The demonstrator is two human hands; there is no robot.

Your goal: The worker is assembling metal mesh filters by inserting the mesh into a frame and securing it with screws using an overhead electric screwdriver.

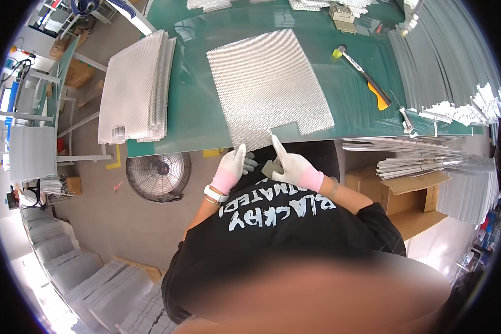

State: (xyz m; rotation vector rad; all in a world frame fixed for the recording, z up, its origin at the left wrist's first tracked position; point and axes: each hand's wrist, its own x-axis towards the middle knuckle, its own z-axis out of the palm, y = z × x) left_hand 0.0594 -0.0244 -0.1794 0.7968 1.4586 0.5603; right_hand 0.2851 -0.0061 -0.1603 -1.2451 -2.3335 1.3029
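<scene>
A silvery mesh sheet (270,78) with a rectangular notch in its near edge lies on the green table, its near left corner reaching the table's front edge. My left hand (231,167), in a white glove with a pink cuff, pinches that corner, thumb on top and fingers below. My right hand (295,167), gloved the same way, is closed on a small grey-green block (271,168) just off the table edge. Its index finger stretches toward the sheet beside the notch. The face of the block against my palm is hidden.
Left of the sheet stands a stack of mesh sheets (133,89). A hammer (364,78) with a yellow-green head and a small hand tool (407,122) lie to the right, near piled grey strips (445,61). Below are a floor fan (158,177) and an open cardboard box (412,200).
</scene>
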